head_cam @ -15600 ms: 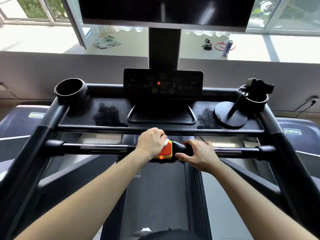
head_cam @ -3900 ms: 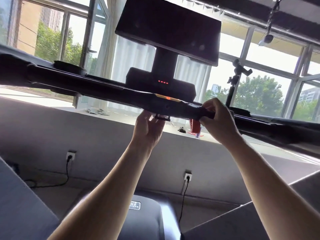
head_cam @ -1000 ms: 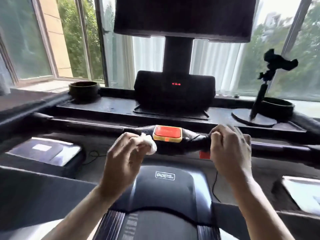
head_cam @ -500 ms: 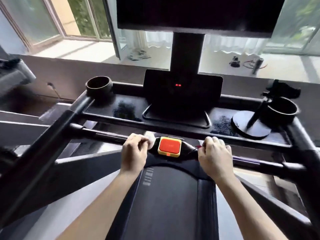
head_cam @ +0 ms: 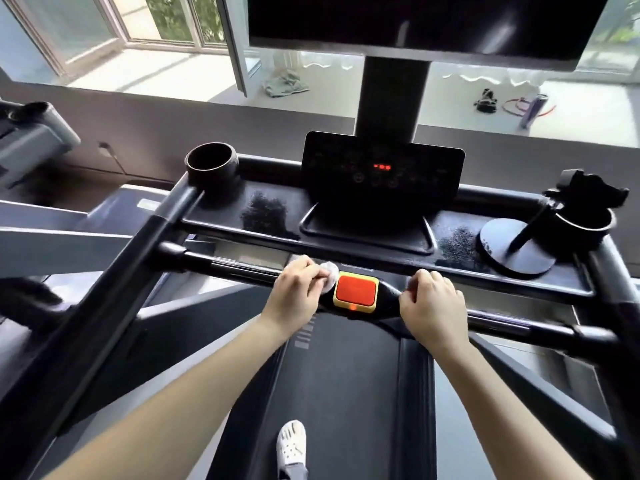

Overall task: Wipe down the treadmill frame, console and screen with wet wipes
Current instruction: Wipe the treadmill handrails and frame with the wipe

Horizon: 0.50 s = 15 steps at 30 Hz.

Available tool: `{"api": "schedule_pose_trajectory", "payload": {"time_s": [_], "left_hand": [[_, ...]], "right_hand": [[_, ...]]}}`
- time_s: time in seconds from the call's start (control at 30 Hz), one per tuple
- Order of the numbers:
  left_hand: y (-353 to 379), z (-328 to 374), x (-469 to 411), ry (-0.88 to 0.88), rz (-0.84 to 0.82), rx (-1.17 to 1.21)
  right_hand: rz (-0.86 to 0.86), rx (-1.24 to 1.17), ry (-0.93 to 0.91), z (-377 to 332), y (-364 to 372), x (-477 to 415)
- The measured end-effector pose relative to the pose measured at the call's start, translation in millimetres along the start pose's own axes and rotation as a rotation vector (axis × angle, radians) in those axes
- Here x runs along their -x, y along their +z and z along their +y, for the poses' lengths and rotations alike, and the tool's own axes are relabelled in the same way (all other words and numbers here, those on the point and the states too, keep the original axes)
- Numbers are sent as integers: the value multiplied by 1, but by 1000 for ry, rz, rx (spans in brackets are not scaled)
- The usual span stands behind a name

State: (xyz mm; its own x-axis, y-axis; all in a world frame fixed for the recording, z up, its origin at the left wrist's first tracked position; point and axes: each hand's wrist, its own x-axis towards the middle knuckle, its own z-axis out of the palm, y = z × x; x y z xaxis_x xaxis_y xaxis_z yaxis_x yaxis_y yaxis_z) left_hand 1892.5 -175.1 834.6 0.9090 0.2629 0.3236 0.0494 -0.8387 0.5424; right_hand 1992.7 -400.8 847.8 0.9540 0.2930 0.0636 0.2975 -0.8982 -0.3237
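On the crossbar (head_cam: 221,266), running left to right, the left hand (head_cam: 298,292) presses a wadded wet wipe (head_cam: 329,277) just left of the stop button (head_cam: 356,292); the right hand (head_cam: 433,306) grips the bar beyond it.

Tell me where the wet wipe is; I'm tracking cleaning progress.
In the head view, the wet wipe is pinched in the left hand on the crossbar, left of the red button.

On the window sill (head_cam: 166,76) ahead of you lies a crumpled grey-green cloth (head_cam: 285,84), just right of the open window sash (head_cam: 236,46). Far right on the sill are a small black object (head_cam: 486,101), a red ring (head_cam: 516,107) and a purple bottle (head_cam: 532,110) overlapping it. Below the sill's left part, a plug (head_cam: 104,146) sits in the wall. Below its right part, nearer you, stands a black round-based stand (head_cam: 517,252).
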Motion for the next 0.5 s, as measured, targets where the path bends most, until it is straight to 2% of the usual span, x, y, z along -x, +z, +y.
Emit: {"api": "schedule_pose_trajectory", "payload": {"time_s": [0.07,0.13,0.23,0.37,0.5], "left_hand": [[-2,-12,-8,45,-48,-29],[-6,-27,-16,13,-75,-68],[-9,-36,-24,-19,-152,-57],[-9,-29,-39,-52,-260,111],[-17,-40,-36,76,-288,124]], "right_hand": [[-18,-63,-93,-20,4,1],[-86,-104,-162,-38,11,3],[-69,-183,-77,-46,11,0],[-119,-270,59,-48,2,-9],[-130,-228,74,-53,1,-10]]}}
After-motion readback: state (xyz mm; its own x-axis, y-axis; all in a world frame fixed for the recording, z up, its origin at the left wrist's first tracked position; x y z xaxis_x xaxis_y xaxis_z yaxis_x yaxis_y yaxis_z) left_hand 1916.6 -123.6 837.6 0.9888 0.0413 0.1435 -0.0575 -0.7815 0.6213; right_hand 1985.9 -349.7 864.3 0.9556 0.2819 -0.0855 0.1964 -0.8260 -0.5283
